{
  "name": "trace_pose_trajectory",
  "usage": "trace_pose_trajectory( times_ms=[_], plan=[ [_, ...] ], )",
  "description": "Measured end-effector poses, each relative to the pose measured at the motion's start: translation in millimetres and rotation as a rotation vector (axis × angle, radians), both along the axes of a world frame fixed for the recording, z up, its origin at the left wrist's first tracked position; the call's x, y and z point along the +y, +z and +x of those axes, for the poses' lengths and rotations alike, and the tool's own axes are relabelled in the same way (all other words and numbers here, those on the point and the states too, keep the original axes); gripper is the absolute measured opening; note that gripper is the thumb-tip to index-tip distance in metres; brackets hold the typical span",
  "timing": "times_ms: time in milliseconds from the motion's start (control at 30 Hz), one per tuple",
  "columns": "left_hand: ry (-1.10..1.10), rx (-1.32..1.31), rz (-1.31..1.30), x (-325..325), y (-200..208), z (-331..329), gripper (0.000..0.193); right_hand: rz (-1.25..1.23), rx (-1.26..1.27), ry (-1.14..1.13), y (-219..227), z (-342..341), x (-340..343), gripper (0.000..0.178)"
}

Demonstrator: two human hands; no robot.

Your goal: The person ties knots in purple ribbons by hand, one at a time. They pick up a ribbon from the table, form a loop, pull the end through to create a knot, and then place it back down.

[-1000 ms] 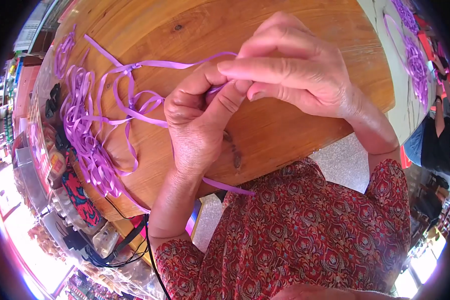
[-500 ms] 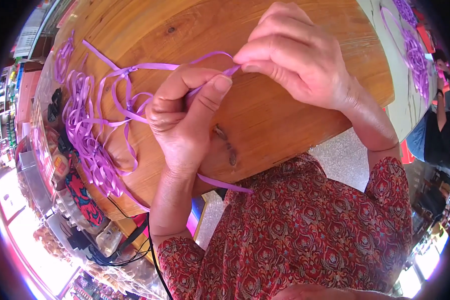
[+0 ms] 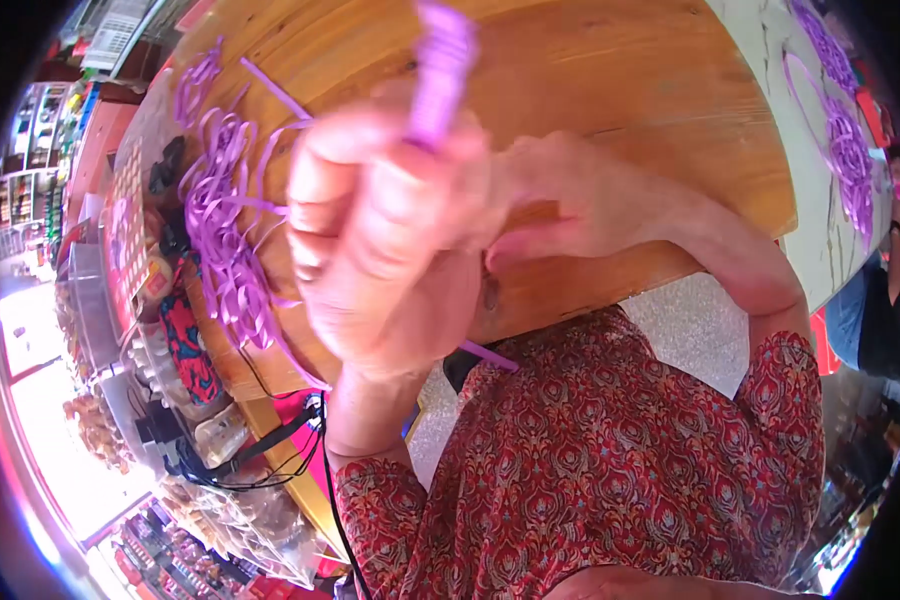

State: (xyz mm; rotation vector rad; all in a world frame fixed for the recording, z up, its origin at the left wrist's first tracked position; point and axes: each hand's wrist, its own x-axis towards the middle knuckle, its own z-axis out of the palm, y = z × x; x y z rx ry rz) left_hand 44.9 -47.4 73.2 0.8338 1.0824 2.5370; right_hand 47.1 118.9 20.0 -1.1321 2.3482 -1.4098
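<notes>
We see the left hand (image 3: pixel 385 240) large and blurred, nearest the camera, its fingers curled in a fist around a piece of purple ribbon (image 3: pixel 440 80) that sticks up beyond the knuckles; whether that piece is folded or flat, the blur keeps us from telling. Just to its right, and partly hidden by it, we see the right hand (image 3: pixel 595 190), also blurred; we cannot tell whether it grips anything or how wide its fingers stand. Under both hands we have the wooden table (image 3: pixel 670 110). To the left of the left hand we find a loose, looping ribbon pile (image 3: pixel 225 220), with a straight strip (image 3: pixel 275 88) beyond the hand on that side. Below the left hand, a ribbon end (image 3: pixel 490 356) reaches toward the red patterned shirt (image 3: pixel 620 450). Farther left, past the pile, we see a red and blue cloth (image 3: pixel 188 350), and nearer the left forearm a black cable (image 3: pixel 332 490). Well to the right of the right hand, a ribbon bundle (image 3: pixel 846 150) lies on a white surface (image 3: pixel 820 250).
</notes>
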Motion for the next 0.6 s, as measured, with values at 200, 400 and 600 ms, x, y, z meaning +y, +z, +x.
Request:
trace_pose_trajectory(
  times_ms=[200, 400, 600],
  plan=[
    [0.007, -0.056, 0.268, -37.3, 19.9, -21.9, 0.018, -0.208, -0.069, -0.277, 21.1, 13.5, 63.1, 0.014],
    [0.261, -0.093, 0.245, -72.0, 3.4, -41.0, 0.020, -0.206, -0.211, -0.565, 19.6, 35.5, 115.7, 0.015],
    [0.824, -0.114, -0.226, -123.7, -37.2, -77.9, 0.010, -0.261, -0.234, -0.680, 3.6, 39.9, 129.2, 0.014]
  ],
)
